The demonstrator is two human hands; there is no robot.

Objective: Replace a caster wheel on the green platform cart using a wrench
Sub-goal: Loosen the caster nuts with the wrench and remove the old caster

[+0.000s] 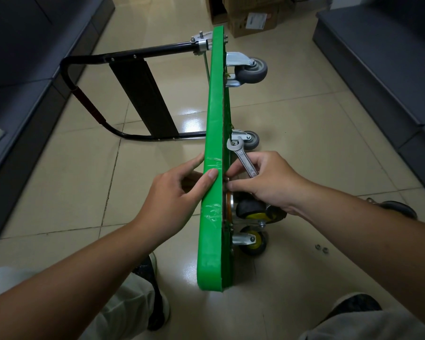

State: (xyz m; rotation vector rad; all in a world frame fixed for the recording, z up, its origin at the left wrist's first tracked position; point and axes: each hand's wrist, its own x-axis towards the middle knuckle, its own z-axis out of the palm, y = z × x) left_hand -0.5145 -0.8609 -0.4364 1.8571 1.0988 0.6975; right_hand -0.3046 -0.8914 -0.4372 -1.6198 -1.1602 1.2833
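- The green platform cart (214,133) stands on edge on the tiled floor (304,123), casters facing right
- My left hand (174,192) grips its upper rim, thumb on top
- My right hand (268,182) pinches the wrench (242,159) beside the underside, above a yellow-hubbed caster wheel (252,208)
- Two nuts (321,248) lie nearby

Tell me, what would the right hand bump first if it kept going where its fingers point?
Probably the underside of the green platform; the right hand, holding the wrench, seems almost against it.
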